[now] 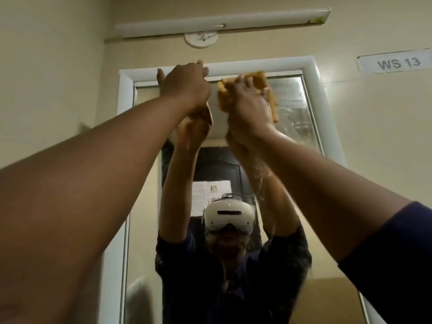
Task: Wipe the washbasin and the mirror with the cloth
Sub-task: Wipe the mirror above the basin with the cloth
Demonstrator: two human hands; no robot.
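Observation:
A tall mirror (297, 106) in a white frame (325, 108) fills the wall ahead. My right hand (247, 101) holds a folded orange cloth (259, 80) against the glass just under the frame's top bar. My left hand (187, 87) is raised beside it, its fingers hooked over the top bar of the frame. Wet streaks cover the upper right part of the glass. The mirror reflects my raised arms and a white headset. The washbasin is out of view.
A white tube light (222, 22) and a round fitting (201, 38) are mounted on the wall above the mirror. A paper label reading WS 13 (397, 63) is stuck at the right. Beige walls close in on the left and right.

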